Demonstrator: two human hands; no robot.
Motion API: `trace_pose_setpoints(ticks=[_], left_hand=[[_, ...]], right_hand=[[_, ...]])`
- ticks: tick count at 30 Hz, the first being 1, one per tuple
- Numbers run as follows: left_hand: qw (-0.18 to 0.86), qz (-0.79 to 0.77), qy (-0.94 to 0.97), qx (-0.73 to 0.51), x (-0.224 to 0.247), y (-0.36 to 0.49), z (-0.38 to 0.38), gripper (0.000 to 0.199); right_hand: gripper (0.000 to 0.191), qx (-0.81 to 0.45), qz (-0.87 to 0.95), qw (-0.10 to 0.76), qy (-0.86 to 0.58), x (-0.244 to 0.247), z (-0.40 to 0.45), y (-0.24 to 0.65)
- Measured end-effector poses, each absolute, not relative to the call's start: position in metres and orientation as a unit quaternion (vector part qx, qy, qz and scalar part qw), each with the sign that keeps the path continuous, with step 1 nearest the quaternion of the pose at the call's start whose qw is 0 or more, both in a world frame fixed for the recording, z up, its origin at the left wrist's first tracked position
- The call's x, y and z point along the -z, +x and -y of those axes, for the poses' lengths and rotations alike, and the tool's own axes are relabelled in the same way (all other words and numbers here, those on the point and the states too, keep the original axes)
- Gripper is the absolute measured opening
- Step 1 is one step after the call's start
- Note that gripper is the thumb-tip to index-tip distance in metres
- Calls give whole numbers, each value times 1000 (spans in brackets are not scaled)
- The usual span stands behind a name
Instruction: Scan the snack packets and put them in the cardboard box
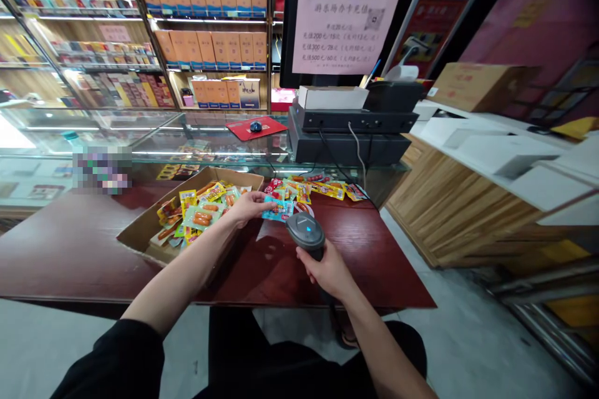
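Between the fingers of my left hand (250, 207) is a blue snack packet (279, 209), held just above the dark red table. My right hand (329, 267) is wrapped round the handle of a grey barcode scanner (306, 230), whose head tilts toward the packet; a small blue light shows on its top. Left of my left hand stands a shallow cardboard box (140, 224) with sausage packets (202, 217) and other small snack packets in it. Beyond the packet in my hand lies a loose group of yellow and red snack packets (327, 189).
A glass counter (206, 137) runs behind the table (374, 249), carrying a red mat with a mouse (255, 126). The monitor with a pink price sheet (346, 28) stands above a black cash drawer (346, 143). Cables hang toward the packets. Wooden cabinets (449, 212) are at right.
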State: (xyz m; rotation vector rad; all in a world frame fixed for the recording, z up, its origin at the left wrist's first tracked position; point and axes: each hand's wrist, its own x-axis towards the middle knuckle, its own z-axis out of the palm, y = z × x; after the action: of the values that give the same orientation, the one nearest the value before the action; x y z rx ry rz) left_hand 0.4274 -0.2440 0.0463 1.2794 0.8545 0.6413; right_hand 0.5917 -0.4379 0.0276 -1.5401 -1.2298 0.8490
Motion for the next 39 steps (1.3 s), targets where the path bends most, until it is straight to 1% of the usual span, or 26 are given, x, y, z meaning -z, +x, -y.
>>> trace_pose_setpoints(ticks=[4,11,21,28,34,39], left_hand=[[657,-369,588,-293,-49,426,244,52],[615,-386,616,-306,-49,426,245,47],[649,-371,594,-297,-54,424,247,49],[649,-365,595,-302,-52,425,246,51],[651,-366,591,-304,-49,425,244,49],[652,-382,557,-344,-57,425,244,44]], right_hand=[[28,-347,505,478,-630,-26,440,597],[28,-352,502,477,-630,-30,440,595],[30,-348,497,487,-628,-30,440,594],[27,-336,511,482,-627,-29,441,595],[28,-356,508,473,-626,-28,442,593],[30,-374,502,474,-619,-34,435,588]])
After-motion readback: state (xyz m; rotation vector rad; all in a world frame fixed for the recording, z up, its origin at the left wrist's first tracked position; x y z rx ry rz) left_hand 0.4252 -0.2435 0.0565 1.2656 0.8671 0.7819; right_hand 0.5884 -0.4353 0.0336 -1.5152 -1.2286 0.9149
